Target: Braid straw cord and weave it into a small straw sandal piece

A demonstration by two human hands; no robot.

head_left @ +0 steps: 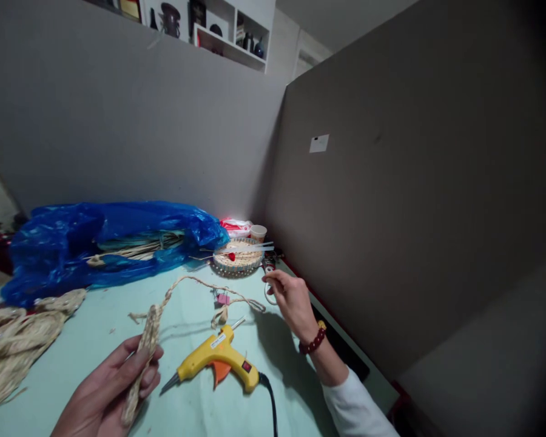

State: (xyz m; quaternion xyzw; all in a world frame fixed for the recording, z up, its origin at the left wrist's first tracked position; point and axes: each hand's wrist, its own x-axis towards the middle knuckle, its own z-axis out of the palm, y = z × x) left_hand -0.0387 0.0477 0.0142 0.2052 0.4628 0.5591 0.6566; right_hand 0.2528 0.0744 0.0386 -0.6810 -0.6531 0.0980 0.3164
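My left hand (pixel 118 376) is closed around a flat braided straw strip (pixel 149 334), held upright at the lower left. From its top a thin twisted straw cord (pixel 200 280) runs right across the table and ends in a loop. At the right, my right hand (pixel 293 303) pinches a pale loop-shaped handle (pixel 268 294), which looks like that of scissors; the fingers hide part of it. Between my hands lies a yellow glue gun (pixel 221 355), its nozzle pointing left. Behind it are a pink binder clip (pixel 222 298) and a small straw loop (pixel 221 315).
A blue plastic bag (pixel 118 215) with straw inside lies along the back. Braided straw (pixel 22 340) is heaped at the left. A round woven basket (pixel 236 267) carrying glue sticks (pixel 250 247) stands near a paper cup (pixel 258 232). A grey partition (pixel 391 182) rises on the right.
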